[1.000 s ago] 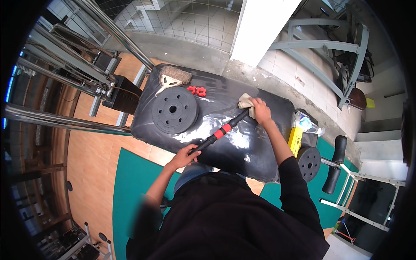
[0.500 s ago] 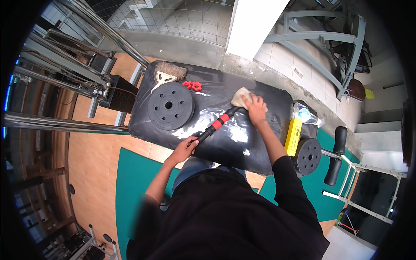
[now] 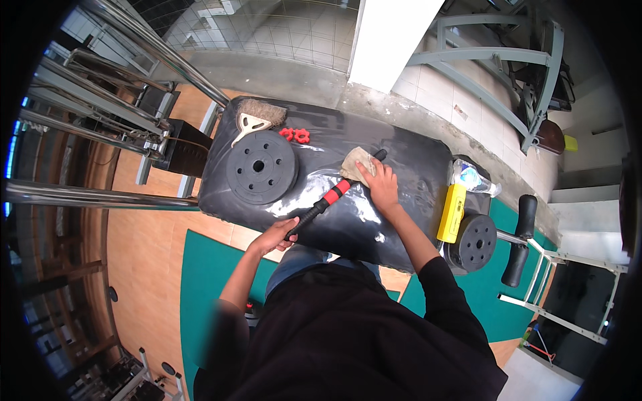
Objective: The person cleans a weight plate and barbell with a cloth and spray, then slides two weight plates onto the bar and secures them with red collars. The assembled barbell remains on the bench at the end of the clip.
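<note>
Head view, the only one: the left hand (image 3: 275, 237) is closing around the near end of a short black bar (image 3: 336, 192) with red bands, fingers curled in. The right hand (image 3: 381, 187) is holding a beige cloth (image 3: 356, 164) against the bar toward its far end, fingers bent over it; thumb placement is hard to tell. The bar is slanting up and rightward above a black padded bench (image 3: 411, 224), its far tip poking out past the cloth.

Around it: a black weight plate (image 3: 258, 175) is lying flat on the left of the bench, a pale-handled brush (image 3: 257, 117) just behind it, two red star-shaped nuts (image 3: 302, 136) beside it. Over at the right end, a yellow box (image 3: 452, 212), a clear bottle (image 3: 478, 179) and a second plate (image 3: 478, 242) are sitting close together.

Handling, judged: bar is looking stiff, fairly weighty, not fragile; ridged ends should be giving good grip, the smoother red bands maybe less. Best hold: the near ridged end, balancing at mid-length. Cloth is looking light, soft, floppy; bunching it under the fingers is suiting it.
</note>
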A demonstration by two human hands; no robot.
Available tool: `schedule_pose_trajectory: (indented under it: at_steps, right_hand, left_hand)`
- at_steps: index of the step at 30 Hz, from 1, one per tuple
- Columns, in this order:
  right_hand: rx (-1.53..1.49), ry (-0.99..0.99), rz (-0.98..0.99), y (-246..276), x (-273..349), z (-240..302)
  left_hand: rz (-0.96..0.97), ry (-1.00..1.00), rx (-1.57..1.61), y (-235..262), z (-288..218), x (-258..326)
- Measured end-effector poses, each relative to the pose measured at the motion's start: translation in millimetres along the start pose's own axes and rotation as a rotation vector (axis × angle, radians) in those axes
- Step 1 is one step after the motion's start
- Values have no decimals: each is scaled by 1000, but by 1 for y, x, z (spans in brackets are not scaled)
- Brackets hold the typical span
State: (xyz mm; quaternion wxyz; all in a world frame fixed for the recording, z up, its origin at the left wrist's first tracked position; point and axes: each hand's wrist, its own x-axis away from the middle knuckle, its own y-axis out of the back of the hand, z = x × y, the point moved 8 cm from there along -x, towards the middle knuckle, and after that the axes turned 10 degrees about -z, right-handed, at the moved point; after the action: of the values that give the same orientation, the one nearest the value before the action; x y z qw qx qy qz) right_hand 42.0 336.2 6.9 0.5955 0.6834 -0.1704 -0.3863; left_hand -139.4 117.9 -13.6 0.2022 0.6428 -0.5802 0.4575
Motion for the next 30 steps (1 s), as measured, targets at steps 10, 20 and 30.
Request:
schedule_pose_trajectory:
  at_steps: [10, 20, 30]
  right_hand:
    - [26, -487, 302, -17, -45, -91]
    - [98, -270, 193, -16, 6, -43]
    - [-431, -794, 199, -9, -45, -107]
  left_hand:
    - [-37, -5, -16, -4, -9, 7]
    - [46, 108, 134, -15, -1, 5]
    - [-3, 120, 73, 9, 0, 8]
